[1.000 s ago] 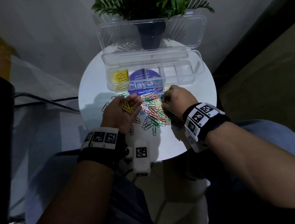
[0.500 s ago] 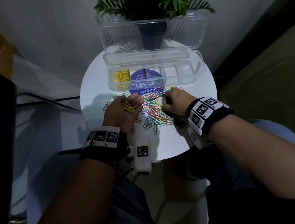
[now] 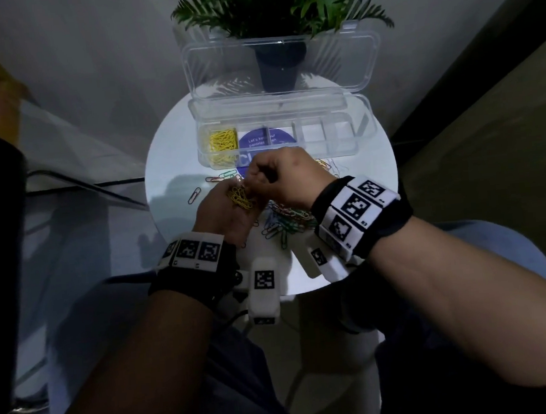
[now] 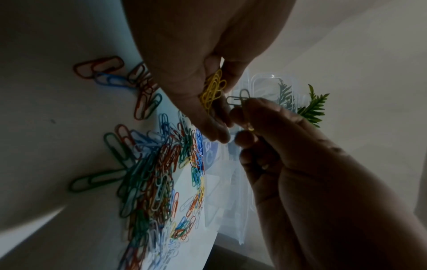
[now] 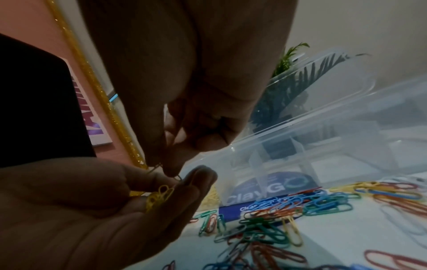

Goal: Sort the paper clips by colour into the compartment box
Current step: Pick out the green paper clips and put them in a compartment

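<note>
The clear compartment box (image 3: 325, 136) stands open at the back of the round white table (image 3: 169, 169), with yellow clips (image 3: 223, 141) in its leftmost compartment. A mixed-colour pile of paper clips (image 3: 287, 220) lies in front of it. My left hand (image 3: 231, 203) is palm up and cupped, its fingers curled round a bunch of yellow clips (image 4: 213, 89). My right hand (image 3: 256, 178) hovers right over that palm and pinches a single clip (image 4: 238, 97) between thumb and fingertips; its colour is unclear in the dim light.
The box lid (image 3: 282, 64) stands up behind the box, with a potted plant (image 3: 279, 54) behind it. A few stray clips (image 3: 194, 195) lie left of the hands. A blue round label (image 3: 264, 141) shows under the box. The table's near edge is by my wrists.
My right hand has left the pile and moved left, up to the left palm, with a clip pinched in it. The left hand has stayed put with its yellow clips.
</note>
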`<action>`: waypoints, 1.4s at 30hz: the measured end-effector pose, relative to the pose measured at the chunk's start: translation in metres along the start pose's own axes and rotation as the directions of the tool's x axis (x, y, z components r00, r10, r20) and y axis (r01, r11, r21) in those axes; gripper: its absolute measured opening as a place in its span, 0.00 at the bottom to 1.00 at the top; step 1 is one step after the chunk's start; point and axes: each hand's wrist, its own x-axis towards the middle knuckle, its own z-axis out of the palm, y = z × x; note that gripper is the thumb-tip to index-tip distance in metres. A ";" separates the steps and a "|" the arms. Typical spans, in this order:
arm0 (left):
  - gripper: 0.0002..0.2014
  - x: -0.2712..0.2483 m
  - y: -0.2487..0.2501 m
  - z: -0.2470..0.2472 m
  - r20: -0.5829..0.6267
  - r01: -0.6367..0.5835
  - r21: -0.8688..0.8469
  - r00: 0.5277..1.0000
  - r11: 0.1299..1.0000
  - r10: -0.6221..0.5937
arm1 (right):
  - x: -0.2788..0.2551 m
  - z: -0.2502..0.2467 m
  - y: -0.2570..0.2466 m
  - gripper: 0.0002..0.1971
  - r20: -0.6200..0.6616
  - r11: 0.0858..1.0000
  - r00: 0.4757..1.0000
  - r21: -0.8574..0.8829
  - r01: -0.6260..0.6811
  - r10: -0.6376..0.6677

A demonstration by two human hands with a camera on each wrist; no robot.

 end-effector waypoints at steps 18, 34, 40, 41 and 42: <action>0.23 -0.006 0.010 -0.001 0.052 0.034 0.012 0.998 0.999 -0.034 | 0.001 0.000 0.057 0.10 -0.156 0.873 0.905 -0.239 -0.424 0.397; 0.19 -0.006 0.008 0.002 0.005 0.021 0.045 1.000 0.999 -0.021 | -0.009 -0.009 0.071 0.03 -0.172 0.931 0.931 -0.125 -0.344 0.321; 0.19 -0.006 0.009 0.001 0.021 0.047 0.046 0.999 0.998 -0.048 | -0.021 -0.018 0.065 0.13 0.086 0.931 0.966 -0.299 -0.211 0.246; 0.19 -0.005 0.008 0.000 0.015 0.045 0.047 0.999 0.998 -0.045 | -0.021 -0.017 0.066 0.13 0.088 0.921 0.962 -0.320 -0.220 0.260; 0.19 -0.005 0.008 0.001 0.008 0.039 0.051 0.999 0.998 -0.040 | -0.020 -0.017 0.066 0.12 0.051 0.917 0.960 -0.313 -0.246 0.275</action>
